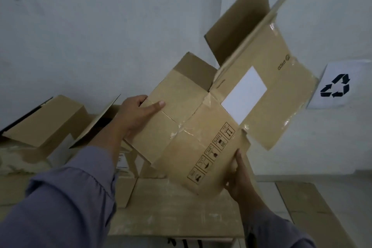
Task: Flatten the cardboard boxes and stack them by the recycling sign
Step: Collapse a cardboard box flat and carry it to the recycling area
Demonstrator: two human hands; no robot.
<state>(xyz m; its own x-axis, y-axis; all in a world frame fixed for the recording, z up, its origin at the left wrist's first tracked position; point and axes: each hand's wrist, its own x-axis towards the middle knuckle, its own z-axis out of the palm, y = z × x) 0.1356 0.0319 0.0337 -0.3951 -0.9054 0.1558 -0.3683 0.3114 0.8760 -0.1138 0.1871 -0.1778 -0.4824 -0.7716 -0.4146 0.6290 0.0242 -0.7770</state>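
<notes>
The cardboard box (201, 119) carried a small brand mark printed upside down near one edge, which looked like "ORICO", though it was too blurred to be sure. Along another panel ran a row of five boxed handling pictograms (211, 153) with captions too small to read, and a blank white label (244, 94) sat on the broad face. On the wall, a white paper sign (335, 85) bore the black three-arrow recycling symbol.

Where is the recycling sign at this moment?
In the head view, the recycling sign hangs on the white wall at the right, just right of the opened cardboard box held up in both hands.
</notes>
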